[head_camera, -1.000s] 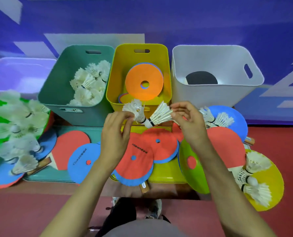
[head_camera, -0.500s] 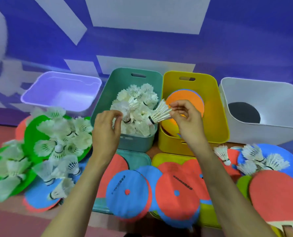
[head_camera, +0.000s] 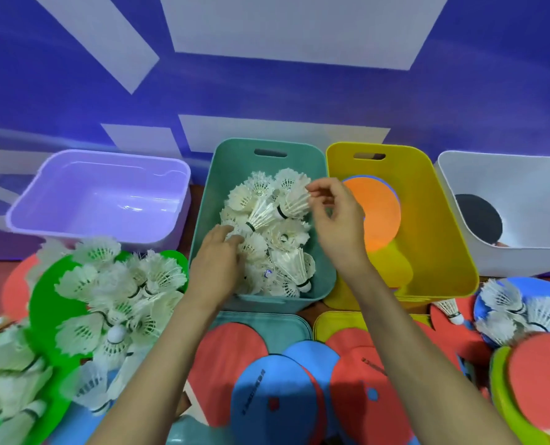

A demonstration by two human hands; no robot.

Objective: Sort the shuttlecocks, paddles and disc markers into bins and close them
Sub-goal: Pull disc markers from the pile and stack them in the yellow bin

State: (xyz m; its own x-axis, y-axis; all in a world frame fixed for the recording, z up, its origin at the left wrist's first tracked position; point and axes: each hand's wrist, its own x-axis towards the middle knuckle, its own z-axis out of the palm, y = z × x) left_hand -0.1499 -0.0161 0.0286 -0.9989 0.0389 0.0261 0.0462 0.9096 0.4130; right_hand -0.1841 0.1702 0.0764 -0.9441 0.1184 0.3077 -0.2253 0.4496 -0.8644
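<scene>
Shuttlecocks (head_camera: 286, 236) lie heaped in the teal bin (head_camera: 227, 187), directly beneath both sets of fingers, since this bin collects them. Right hand (head_camera: 339, 223): fingers loosely parted, tips just beside a feather skirt, holding nothing; likely a drop posture. Left hand (head_camera: 216, 264): fingertips buried among corks; grip cannot be determined.

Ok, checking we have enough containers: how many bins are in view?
4, in a row: purple bin far left, teal bin with shuttlecocks, yellow bin with disc markers, white bin far right, partly cropped.
</scene>
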